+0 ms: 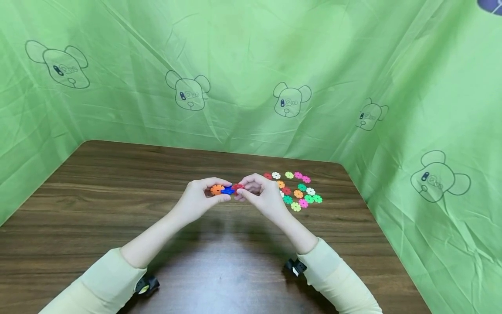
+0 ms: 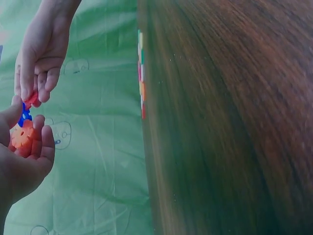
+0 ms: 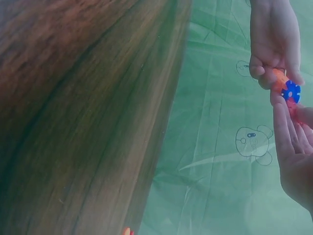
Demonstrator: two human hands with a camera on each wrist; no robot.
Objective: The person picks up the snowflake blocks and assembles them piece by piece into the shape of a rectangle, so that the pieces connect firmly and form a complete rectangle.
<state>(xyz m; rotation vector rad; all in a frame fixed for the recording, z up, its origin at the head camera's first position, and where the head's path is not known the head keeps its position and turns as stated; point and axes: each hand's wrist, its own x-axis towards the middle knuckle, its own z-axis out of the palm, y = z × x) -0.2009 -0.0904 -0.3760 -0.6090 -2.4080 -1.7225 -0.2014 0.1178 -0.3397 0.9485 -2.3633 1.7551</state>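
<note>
Three notched plastic interlocking discs, orange (image 1: 217, 189), blue (image 1: 228, 190) and red (image 1: 237, 187), sit in a row between the two hands, above the table. My left hand (image 1: 198, 199) holds the orange and blue end, thumb and forefinger bent around it. At the other end, the red disc is pinched by my right hand (image 1: 263, 195). In the left wrist view the orange disc (image 2: 23, 138) lies within the curled left fingers. The right wrist view shows the blue disc (image 3: 291, 92) face on, touching both neighbours; how deep the slots engage cannot be seen.
Loose discs in several colours, such as a yellow disc (image 1: 296, 206) and a pink disc (image 1: 303, 203), lie flat on the brown wooden table (image 1: 129, 192), right of the hands. A green curtain (image 1: 239, 126) stands along the back and sides.
</note>
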